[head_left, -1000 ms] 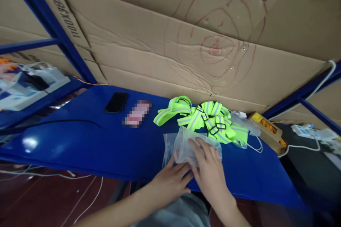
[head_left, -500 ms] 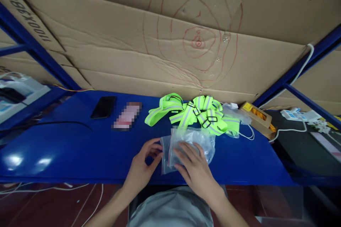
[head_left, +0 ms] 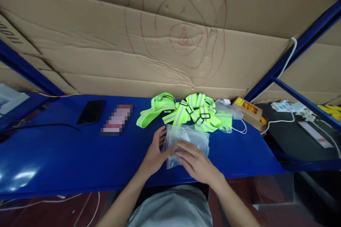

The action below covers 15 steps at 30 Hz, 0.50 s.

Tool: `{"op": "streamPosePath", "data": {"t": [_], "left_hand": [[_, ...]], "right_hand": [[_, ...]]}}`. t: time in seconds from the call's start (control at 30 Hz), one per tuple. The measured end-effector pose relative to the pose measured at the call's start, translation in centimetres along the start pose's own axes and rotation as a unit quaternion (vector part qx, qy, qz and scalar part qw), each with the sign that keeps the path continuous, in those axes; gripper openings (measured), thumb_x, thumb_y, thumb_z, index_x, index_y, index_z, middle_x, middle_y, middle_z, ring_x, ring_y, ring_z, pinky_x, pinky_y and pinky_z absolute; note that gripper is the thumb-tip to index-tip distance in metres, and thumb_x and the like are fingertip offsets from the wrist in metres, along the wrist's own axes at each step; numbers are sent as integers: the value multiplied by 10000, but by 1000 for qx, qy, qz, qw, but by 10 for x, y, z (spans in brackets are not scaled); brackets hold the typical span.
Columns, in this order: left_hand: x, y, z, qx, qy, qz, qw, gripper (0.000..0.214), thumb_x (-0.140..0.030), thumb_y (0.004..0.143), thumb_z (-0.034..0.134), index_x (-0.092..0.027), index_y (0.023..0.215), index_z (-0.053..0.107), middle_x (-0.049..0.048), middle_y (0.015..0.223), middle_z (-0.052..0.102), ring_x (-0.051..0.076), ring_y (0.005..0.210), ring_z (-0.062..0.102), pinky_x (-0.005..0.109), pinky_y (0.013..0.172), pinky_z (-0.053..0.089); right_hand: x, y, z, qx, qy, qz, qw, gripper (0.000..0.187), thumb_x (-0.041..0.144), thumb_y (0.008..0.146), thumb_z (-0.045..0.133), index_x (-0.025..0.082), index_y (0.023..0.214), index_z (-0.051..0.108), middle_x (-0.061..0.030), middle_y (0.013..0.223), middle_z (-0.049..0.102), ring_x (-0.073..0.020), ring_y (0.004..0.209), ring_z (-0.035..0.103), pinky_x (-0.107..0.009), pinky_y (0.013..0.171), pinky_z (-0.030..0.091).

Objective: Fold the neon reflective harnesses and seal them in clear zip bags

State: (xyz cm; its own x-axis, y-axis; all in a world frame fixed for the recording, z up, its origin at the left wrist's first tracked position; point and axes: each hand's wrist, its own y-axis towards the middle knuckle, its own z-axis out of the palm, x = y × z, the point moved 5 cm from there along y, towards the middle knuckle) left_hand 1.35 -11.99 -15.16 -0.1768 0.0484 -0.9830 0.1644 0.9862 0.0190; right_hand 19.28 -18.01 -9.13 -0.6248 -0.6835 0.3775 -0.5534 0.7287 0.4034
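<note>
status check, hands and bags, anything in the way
Left hand at left edge of clear bags. Right hand on top. Green straps against far edge.

Blurred pinkish object (head_left: 117, 120), probably flat

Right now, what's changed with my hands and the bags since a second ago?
Your left hand has moved from the near side of the clear bags to their left edge, thumb reaching over them, and they look more squarely stacked. Your right hand stays over them; the green straps, black phone and cardboard box haven't moved.
</note>
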Motion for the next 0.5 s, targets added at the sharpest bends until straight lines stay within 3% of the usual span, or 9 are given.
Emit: {"op": "streamPosePath", "data": {"t": [0.07, 0.17, 0.23, 0.3, 0.37, 0.5], "left_hand": [[0, 2, 2, 9, 21, -2, 1000, 873, -413, 804, 761, -256, 1510, 272, 156, 1405, 530, 269, 1177, 632, 474, 998, 515], [-2, 3, 4, -1, 29, -3, 1000, 858, -359, 785, 752, -252, 1498, 287, 139, 1331, 574, 253, 1072, 654, 438, 905, 530], [-1, 1, 7, -1, 25, -5, 1000, 853, -334, 782, 746, -257, 1499, 291, 134, 1327, 577, 245, 1057, 650, 422, 886, 529], [0, -1, 7, -4, 30, -4, 1000, 836, -328, 793, 738, -266, 1501, 296, 143, 1394, 540, 241, 1066, 641, 416, 884, 527], [1, -3, 7, 2, 43, -8, 999, 832, -352, 811, 735, -278, 1510, 290, 151, 1470, 483, 243, 1085, 631, 422, 897, 524], [1, -3, 11, 46, 42, -31, 998, 843, -410, 840, 724, -292, 1532, 257, 136, 1404, 526, 250, 1092, 629, 440, 930, 516]], "right_hand": [[-20, 7, -38, -57, -11, -7, 998, 336, 289, 1045, 505, 266, 1355, 633, -57, 1432, 632, -204, 1347, 586, -419, 1127, 513], [-89, 20, -105, -172, -88, 103, 976, 307, 306, 1045, 489, 244, 1279, 677, -69, 1347, 685, -219, 1312, 605, -447, 1153, 461], [-144, 29, -129, -153, -162, 191, 956, 346, 325, 1043, 467, 189, 1292, 663, -106, 1361, 672, -221, 1293, 608, -408, 1141, 452], [-189, 35, -134, -127, -181, 231, 948, 364, 311, 983, 562, 133, 1281, 670, -167, 1338, 678, -273, 1246, 628, -431, 1090, 470], [-220, 35, -123, -104, -190, 257, 942, 295, 301, 941, 618, 145, 1167, 727, -157, 1219, 736, -279, 1139, 670, -414, 1015, 495], [-238, 25, -108, -116, -214, 295, 924, 231, 293, 959, 578, 161, 991, 766, -128, 1038, 777, -262, 994, 688, -380, 938, 484]]}}
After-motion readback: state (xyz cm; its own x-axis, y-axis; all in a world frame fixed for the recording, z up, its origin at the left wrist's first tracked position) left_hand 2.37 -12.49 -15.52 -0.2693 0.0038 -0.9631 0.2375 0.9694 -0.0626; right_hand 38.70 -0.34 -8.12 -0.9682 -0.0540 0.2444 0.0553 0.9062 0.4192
